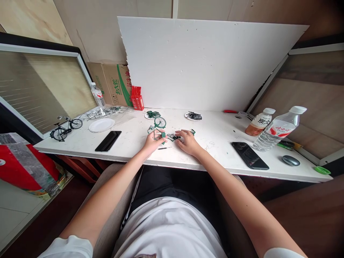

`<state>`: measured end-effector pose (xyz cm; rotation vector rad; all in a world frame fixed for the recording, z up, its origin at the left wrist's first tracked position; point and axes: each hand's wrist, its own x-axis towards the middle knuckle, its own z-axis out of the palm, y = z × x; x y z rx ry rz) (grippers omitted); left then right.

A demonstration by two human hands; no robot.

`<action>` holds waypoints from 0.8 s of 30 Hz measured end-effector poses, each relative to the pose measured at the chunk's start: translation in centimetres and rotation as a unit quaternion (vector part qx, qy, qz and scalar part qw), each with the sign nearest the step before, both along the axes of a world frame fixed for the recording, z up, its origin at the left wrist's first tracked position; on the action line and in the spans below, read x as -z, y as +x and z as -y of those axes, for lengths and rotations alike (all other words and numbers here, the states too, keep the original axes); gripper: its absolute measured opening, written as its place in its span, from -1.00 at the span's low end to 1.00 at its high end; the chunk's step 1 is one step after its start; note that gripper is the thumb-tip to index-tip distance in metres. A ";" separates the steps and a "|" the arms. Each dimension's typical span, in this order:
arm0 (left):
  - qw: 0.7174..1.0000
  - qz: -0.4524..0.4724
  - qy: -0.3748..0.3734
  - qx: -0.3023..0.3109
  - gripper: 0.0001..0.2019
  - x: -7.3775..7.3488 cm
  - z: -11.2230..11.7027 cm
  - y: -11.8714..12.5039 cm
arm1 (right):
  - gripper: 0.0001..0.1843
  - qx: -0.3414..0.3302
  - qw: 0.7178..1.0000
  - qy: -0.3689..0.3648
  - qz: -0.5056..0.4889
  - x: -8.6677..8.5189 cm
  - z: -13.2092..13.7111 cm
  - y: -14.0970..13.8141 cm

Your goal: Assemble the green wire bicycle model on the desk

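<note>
My left hand (153, 142) is closed around a partly built green model bicycle (160, 123), held just above the table. Its spoked wheel points up and away from me, and the fingers hide part of the frame. To the right, my right hand (187, 141) rests palm down at the table, fingers stretched out and apart. Small green plastic parts (176, 137) lie beside and partly under those fingers. A thin dark stick-like piece (164, 148) lies between the hands near the table's front edge.
White plates with green parts (153, 114) and black parts (194, 116) stand farther back. A black model bicycle (66, 128), white plates (101, 125) and a phone (108, 141) are left. Another phone (249, 155), bottles (280, 128) and a mouse (290, 160) lie right. A white board (209, 64) stands behind.
</note>
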<state>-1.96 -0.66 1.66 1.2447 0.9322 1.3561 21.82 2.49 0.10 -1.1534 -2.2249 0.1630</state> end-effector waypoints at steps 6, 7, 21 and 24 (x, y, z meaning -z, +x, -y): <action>1.000 -0.011 0.004 0.008 -0.55 0.0 0.0 0.0 | -0.49 0.069 0.997 0.015 0.041 -0.7 0.7 -0.4; 1.000 -0.011 0.003 0.009 -0.55 0.1 0.0 0.0 | -0.49 0.070 0.996 0.018 0.053 -0.8 0.7 -0.4; 0.999 -0.033 0.007 0.012 -0.57 0.3 -0.3 -0.1 | -0.18 -0.007 0.996 -0.008 0.088 0.4 0.5 -0.4; 0.999 -0.038 0.009 0.013 -0.57 0.4 -0.3 -0.1 | -0.24 -0.004 0.996 0.003 0.084 0.2 0.7 -0.6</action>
